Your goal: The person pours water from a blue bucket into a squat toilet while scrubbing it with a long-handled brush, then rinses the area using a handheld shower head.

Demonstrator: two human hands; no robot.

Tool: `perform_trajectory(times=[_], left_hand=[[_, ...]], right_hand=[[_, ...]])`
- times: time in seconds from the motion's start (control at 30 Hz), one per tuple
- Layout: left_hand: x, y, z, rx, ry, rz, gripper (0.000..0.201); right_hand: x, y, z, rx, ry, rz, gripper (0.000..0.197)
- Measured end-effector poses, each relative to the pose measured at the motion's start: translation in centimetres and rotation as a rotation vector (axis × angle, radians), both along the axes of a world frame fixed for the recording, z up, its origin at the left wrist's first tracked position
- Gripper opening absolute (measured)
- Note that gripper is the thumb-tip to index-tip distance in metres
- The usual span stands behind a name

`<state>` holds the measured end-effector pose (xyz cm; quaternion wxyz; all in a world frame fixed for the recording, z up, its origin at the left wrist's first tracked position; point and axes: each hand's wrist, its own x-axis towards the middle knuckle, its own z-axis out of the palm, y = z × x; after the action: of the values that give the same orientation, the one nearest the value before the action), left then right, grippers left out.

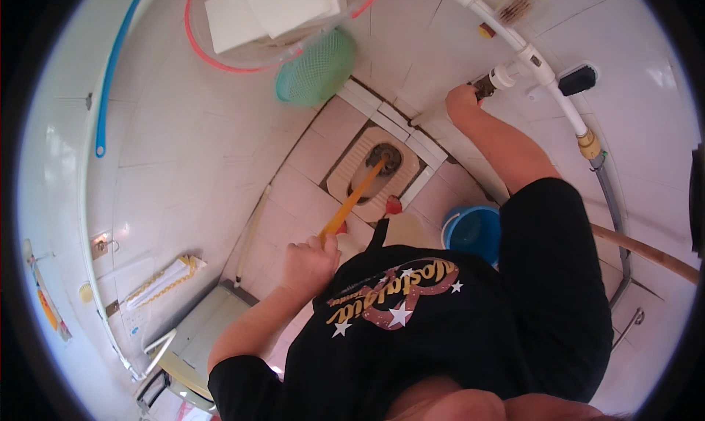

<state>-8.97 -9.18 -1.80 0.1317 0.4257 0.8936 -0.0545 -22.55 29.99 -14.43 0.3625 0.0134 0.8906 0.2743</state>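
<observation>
My left hand (312,265) is closed around a long yellow stick (351,202) that slants away from me. The stick's far end reaches into the dark drain hole of a pinkish squat toilet (340,173) set in the floor. What sort of head it has there, I cannot make out. Stretched out to the far right, my right hand (463,98) grips a dark valve (484,88) joined to a white wall pipe (538,65). My fingers partly cover this valve.
A blue bucket (471,234) stands right of my feet. At the far wall hang a clear red-rimmed basin (220,63) with white blocks and a green mesh basket (317,67). A brush (578,79) is on the right wall. A wooden pole (646,252) leans at right.
</observation>
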Motion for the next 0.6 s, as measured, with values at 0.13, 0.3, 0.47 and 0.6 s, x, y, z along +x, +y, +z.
perform_trajectory(times=[0.13,0.3,0.47,0.6], left_hand=[[0.3,-1.0,-0.2,-0.103,-0.022,0.125,0.027],[1.6,-5.7,-2.5,-0.059,-0.016,0.392,0.020],[4.3,-10.7,-3.7,0.070,-0.071,0.597,0.017],[3.8,-9.9,-3.7,0.145,-0.143,0.537,0.019]], right_hand=[[-1.5,0.0,-1.0,0.173,-0.362,-0.030,0.020],[2.8,0.3,-6.2,0.386,-0.155,0.383,0.024],[12.2,-16.1,-12.5,-1.085,-0.436,-0.357,0.033],[15.7,-28.8,-14.0,-1.456,-0.643,-1.769,0.041]])
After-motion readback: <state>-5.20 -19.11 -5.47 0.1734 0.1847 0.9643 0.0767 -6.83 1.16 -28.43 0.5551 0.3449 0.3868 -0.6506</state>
